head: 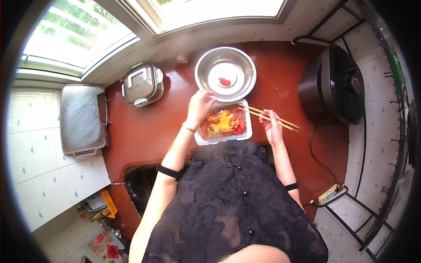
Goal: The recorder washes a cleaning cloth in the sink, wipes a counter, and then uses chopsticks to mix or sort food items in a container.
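A white plastic tray [249, 131] holds red crayfish [237, 125] with a yellow sauce [223, 121] over the middle. At the tray's far left corner, the finger and thumb of my left hand [198, 107] pinch what looks like the edge of a clear plastic film [213, 97]. My right hand [272, 126] grips a pair of wooden chopsticks [279, 121], whose tips reach over the tray's far right part. Just beyond the tray stands a stainless steel bowl [200, 76]. One red piece of food [225, 81] lies on its bottom.
A lidded food container [143, 84] stands at the back left. Farther left, a rectangular tray or lid [82, 121] leans by the tiled wall. A black countertop appliance [332, 85] stands right, its cable [314, 154] on the red counter [148, 138]. Black metal racks [358, 203] line the right wall.
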### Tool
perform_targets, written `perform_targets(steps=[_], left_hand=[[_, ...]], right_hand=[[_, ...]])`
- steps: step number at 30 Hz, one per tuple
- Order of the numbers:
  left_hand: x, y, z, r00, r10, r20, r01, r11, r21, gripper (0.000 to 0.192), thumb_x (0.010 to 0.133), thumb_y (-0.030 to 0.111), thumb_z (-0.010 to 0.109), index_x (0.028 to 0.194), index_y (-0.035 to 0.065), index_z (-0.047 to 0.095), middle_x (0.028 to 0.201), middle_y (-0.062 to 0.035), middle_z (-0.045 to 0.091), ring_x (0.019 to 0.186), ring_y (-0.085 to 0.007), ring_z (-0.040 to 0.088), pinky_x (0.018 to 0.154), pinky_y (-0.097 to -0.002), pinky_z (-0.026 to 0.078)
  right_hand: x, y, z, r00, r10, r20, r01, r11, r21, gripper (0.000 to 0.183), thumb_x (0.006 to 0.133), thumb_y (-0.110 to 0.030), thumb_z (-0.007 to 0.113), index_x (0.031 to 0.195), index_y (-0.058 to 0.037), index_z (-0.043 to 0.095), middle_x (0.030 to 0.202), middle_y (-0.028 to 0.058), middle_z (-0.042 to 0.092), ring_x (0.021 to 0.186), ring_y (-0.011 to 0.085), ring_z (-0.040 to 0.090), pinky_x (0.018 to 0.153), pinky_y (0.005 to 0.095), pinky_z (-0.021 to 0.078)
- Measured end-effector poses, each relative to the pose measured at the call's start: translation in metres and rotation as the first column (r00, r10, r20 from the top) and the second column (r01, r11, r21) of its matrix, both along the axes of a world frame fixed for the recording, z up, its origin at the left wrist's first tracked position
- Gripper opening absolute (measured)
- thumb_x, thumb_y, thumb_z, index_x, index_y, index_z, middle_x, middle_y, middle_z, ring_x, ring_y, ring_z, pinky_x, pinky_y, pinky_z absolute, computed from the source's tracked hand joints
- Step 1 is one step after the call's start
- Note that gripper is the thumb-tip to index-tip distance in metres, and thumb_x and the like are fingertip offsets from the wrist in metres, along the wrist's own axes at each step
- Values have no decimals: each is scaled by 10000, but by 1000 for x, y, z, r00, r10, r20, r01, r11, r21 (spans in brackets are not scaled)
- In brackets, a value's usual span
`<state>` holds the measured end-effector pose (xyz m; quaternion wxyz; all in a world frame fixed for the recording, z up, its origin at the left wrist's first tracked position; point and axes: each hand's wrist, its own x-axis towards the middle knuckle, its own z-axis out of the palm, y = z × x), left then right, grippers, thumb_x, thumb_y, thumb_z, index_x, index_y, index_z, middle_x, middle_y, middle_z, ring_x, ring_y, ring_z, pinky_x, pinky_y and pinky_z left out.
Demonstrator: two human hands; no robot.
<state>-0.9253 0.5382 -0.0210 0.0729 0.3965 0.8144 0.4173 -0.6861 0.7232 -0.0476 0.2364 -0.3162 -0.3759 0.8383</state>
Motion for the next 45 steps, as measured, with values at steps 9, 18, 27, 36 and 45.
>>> perform_targets(steps=[9,18,27,36,45], left_hand=[[25,-48,-11,965,152,214,-133,986,-99,118,771,96,690,864,38,647,811,-100,593,685,-224,623,656,-321,505],[31,-33,-16,992,82,99,-65,985,-158,112,751,127,701,846,80,662,845,-80,573,875,-272,547,773,-372,461],[37,-43,-10,947,294,-131,-312,939,-144,330,777,86,664,1093,46,574,1118,-180,528,997,-350,536,863,-393,452],[18,-51,-36,953,250,169,-244,968,-53,247,823,15,602,1065,-25,578,922,-201,660,853,-280,663,771,-333,507],[17,-45,-32,946,256,200,-248,967,-64,215,816,13,606,1030,-12,612,894,-185,670,838,-266,671,758,-323,507]], right_hand=[[-18,-14,42,981,15,194,-133,778,614,245,968,-156,476,948,38,625,833,97,636,725,150,644,648,262,538],[-36,-30,56,975,77,209,-187,791,582,221,937,-138,535,886,47,644,791,83,639,668,136,645,599,238,526],[-49,-11,14,955,187,231,-270,870,413,280,947,-220,539,946,40,643,861,101,666,683,141,648,611,238,538],[-51,12,-4,930,246,272,-304,932,196,298,945,-255,537,959,20,653,863,94,669,674,127,642,607,230,541],[-46,26,-14,921,310,237,-330,943,46,304,933,-265,563,967,24,650,799,64,660,661,86,610,599,199,513]])
